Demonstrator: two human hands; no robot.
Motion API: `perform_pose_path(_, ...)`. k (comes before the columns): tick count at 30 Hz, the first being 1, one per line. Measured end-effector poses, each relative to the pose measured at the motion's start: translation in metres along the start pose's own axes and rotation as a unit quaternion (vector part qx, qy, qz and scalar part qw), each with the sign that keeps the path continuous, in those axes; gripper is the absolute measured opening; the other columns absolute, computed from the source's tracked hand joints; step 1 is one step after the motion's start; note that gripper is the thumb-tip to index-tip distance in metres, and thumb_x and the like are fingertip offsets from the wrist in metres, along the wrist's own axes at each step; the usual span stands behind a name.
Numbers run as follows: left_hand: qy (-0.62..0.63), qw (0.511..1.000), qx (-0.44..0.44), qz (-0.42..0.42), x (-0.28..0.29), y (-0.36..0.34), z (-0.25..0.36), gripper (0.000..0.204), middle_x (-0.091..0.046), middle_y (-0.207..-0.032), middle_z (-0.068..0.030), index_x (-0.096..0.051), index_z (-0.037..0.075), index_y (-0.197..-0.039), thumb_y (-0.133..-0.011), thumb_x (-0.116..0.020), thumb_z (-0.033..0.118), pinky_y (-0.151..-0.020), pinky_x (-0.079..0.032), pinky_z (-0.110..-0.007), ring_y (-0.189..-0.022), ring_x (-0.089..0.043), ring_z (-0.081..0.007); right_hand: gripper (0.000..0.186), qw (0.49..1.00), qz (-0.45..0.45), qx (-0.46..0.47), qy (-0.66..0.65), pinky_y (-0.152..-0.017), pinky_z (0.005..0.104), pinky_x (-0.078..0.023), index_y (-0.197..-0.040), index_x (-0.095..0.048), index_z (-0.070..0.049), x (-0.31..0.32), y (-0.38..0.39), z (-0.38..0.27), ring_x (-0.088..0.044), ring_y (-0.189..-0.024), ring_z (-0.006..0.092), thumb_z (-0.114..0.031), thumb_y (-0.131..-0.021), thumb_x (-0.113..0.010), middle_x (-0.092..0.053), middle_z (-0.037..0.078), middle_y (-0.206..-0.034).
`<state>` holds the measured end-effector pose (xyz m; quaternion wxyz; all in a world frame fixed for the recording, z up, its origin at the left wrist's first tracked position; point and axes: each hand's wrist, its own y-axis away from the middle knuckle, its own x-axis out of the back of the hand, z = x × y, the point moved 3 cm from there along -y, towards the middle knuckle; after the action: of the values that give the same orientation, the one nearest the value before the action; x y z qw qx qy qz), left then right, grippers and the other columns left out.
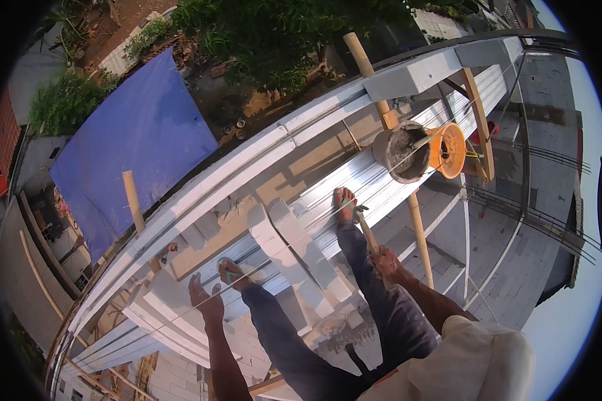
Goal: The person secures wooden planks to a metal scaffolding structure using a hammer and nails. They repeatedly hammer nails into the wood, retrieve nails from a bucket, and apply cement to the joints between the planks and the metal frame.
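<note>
My left hand reaches out at the lower left with its thumb spread from the fingers, and I see nothing held in it. White building blocks lie beside it, and a thin taut string passes close by; whether the hand touches the string I cannot tell. My right hand is closed around the wooden handle of a hammer, whose small dark head points away from me, near my right foot. Between my legs rests a stack of white blocks.
My sandalled feet stand on ribbed metal sheeting. A mortar bucket and an orange bucket stand ahead to the right. A white block wall curves along the far side, with bamboo poles and a blue tarp beyond.
</note>
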<state>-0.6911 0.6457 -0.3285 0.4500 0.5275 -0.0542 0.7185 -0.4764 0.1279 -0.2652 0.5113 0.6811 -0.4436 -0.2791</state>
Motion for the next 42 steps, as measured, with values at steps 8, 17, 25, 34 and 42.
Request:
perform_pose_path(8, -0.156, 0.858, 0.211, -0.442, -0.026, 0.143, 0.125, 0.08, -0.051, -0.145, -0.0266, -0.048, -0.001, -0.146, -0.084, -0.08, 0.038, -0.114, -0.04, -0.05, -0.138, -0.048, -0.0411, 0.02, 0.98, 0.197, 0.013, 0.02, -0.067, 0.0408, -0.05, -0.109, -0.057, -0.008, 0.122, -0.197, 0.125, -0.062, -0.078, 0.0285, -0.016, -0.09, -0.058, -0.062, 0.01, -0.087)
perform_pose_path(17, -0.21, 0.915, 0.09, -0.332, 0.012, 0.187, 0.217, 0.074, -0.054, -0.145, -0.0269, -0.05, -0.004, -0.144, -0.095, -0.063, 0.049, -0.117, -0.037, -0.049, -0.138, -0.047, -0.043, 0.067, 0.919, 0.338, 0.123, 0.162, -0.089, 0.0491, -0.057, -0.147, -0.042, -0.004, 0.153, -0.236, 0.093, -0.066, -0.109, 0.0421, -0.011, -0.083, -0.061, -0.057, 0.024, -0.134)
perform_pose_path(25, -0.473, 0.781, 0.171, -0.371, -0.022, 0.161, 0.301, 0.087, -0.055, -0.143, -0.0328, -0.052, -0.007, -0.143, -0.089, -0.066, 0.06, -0.115, -0.037, -0.051, -0.135, -0.049, -0.0499, 0.055, 0.944, 0.208, 0.063, 0.248, -0.09, 0.0495, -0.056, -0.137, -0.05, -0.002, 0.17, -0.266, 0.148, -0.062, -0.114, 0.042, -0.005, -0.083, -0.062, -0.059, 0.022, -0.122)
perform_pose_path(34, -0.392, 0.806, 0.184, -0.403, -0.029, 0.19, 0.22, 0.083, -0.058, -0.132, -0.0395, -0.06, -0.013, -0.13, -0.092, -0.063, 0.06, -0.111, -0.041, -0.051, -0.13, -0.052, -0.0525, 0.025, 0.769, 0.391, 0.277, 0.423, -0.085, 0.0445, -0.053, -0.112, -0.068, -0.002, 0.328, -0.179, -0.081, -0.064, -0.097, 0.0293, -0.013, -0.09, -0.066, -0.064, 0.013, -0.102)
perform_pose_path(42, -0.369, 0.837, 0.132, -0.383, -0.013, 0.206, 0.183, 0.091, -0.046, -0.141, -0.0454, -0.047, -0.021, -0.137, -0.094, -0.061, 0.057, -0.118, -0.033, -0.049, -0.138, -0.044, -0.0527, 0.033, 0.485, 0.258, 0.153, 0.821, -0.098, 0.0403, -0.037, -0.12, -0.075, -0.014, 0.36, -0.292, -0.132, -0.045, -0.131, 0.0209, -0.029, -0.092, -0.064, -0.061, 0.003, -0.131)
